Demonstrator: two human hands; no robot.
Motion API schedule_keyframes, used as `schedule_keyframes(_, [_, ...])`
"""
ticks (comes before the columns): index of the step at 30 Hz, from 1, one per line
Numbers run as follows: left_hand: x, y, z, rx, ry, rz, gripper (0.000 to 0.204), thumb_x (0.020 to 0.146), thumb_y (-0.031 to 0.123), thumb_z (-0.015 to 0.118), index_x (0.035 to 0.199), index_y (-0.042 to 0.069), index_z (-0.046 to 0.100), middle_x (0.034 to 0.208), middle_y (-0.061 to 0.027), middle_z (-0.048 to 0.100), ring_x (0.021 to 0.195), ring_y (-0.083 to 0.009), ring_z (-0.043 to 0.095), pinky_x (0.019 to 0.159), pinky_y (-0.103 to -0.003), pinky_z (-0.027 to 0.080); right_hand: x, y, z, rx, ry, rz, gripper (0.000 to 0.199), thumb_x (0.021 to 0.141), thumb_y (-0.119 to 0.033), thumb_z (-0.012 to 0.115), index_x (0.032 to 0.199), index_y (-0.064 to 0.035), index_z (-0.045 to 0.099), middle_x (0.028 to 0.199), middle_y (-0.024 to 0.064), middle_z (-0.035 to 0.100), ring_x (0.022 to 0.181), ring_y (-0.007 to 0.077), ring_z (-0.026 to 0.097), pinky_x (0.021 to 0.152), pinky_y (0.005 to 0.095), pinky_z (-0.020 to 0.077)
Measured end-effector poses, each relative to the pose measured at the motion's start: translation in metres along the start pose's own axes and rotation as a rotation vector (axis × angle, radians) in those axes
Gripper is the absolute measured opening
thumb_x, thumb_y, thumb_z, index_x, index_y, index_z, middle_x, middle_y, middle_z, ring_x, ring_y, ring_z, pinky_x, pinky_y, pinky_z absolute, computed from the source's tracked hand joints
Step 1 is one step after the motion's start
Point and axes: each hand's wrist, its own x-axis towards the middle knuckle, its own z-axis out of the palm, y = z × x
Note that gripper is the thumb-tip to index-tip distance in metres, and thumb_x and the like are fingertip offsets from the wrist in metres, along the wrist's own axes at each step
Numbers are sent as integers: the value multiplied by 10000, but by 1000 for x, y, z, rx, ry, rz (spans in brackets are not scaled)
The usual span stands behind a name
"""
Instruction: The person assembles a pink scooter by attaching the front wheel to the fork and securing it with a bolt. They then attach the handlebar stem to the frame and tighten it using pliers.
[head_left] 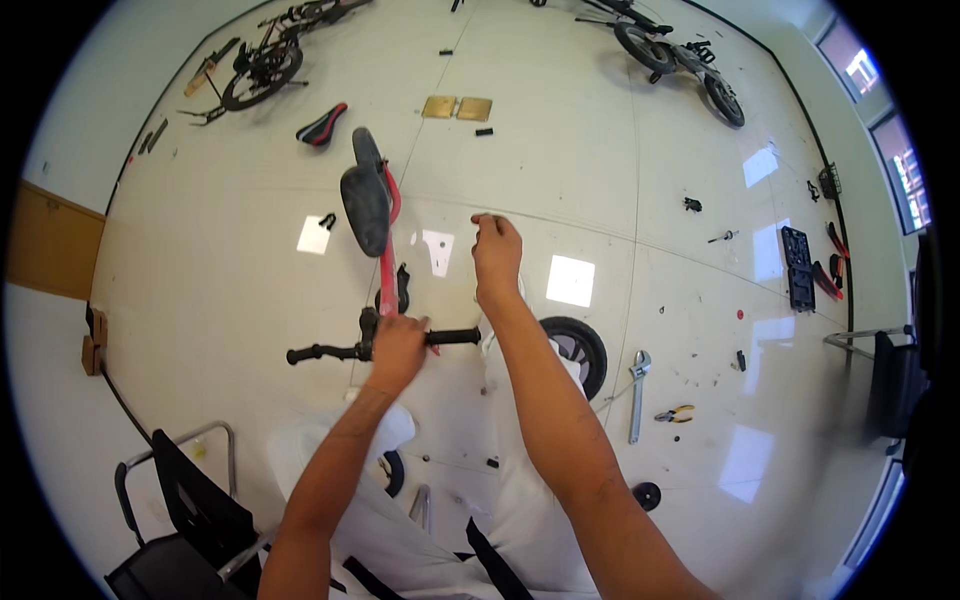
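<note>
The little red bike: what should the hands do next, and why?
Probably bring the right hand down to the free right grip. It hovers pinched above the red bike, while only the left hand steadies the handlebar.

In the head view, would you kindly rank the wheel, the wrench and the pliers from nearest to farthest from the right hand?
From the right hand:
1. Wheel, just right of the forearm, below the hand.
2. Wrench, farther right on the floor.
3. Pliers, beyond the wrench, farthest right.
</note>
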Motion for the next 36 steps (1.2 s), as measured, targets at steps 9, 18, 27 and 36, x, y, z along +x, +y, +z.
schedule_keyframes(9, [57, -31, -7, -330, -201, -275, 170, 776, 141, 624, 890, 31, 561, 840, -204, 623, 766, -403, 608, 676, -471, 469, -1, -15, -24, -53, 197, -227, 253, 890, -186, 490, 919, 28, 620, 801, 139, 630, 725, 209, 571, 675, 325, 440])
schedule_keyframes(18, [117, -81, -93, -869, 559, -562, 221, 810, 138, 689, 805, 44, 488, 594, -8, 491, 448, -84, 452, 407, -236, 362, 4, -24, -36, -80, 306, -168, 279, 884, -226, 549, 985, 32, 573, 810, 126, 594, 720, 198, 542, 681, 318, 440])
schedule_keyframes(27, [46, -22, -129, -1255, 964, -725, 251, 840, 59, 647, 850, 89, 398, 590, 2, 409, 408, -76, 371, 374, -227, 303, 43, 6, 12, -71, -100, 199, 1045, 674, -634, 691, 1317, 109, 336, 1144, 201, 500, 1123, 288, 468, 939, 363, 385])
schedule_keyframes(36, [-58, -12, -73, -1384, 1043, -1028, 193, 859, 75, 617, 807, 98, 433, 581, 4, 419, 414, -78, 363, 386, -226, 309, 59, 58, 34, 192, -177, 302, 404, 777, -346, 690, 899, 26, 588, 824, 72, 536, 723, 168, 485, 666, 329, 428])
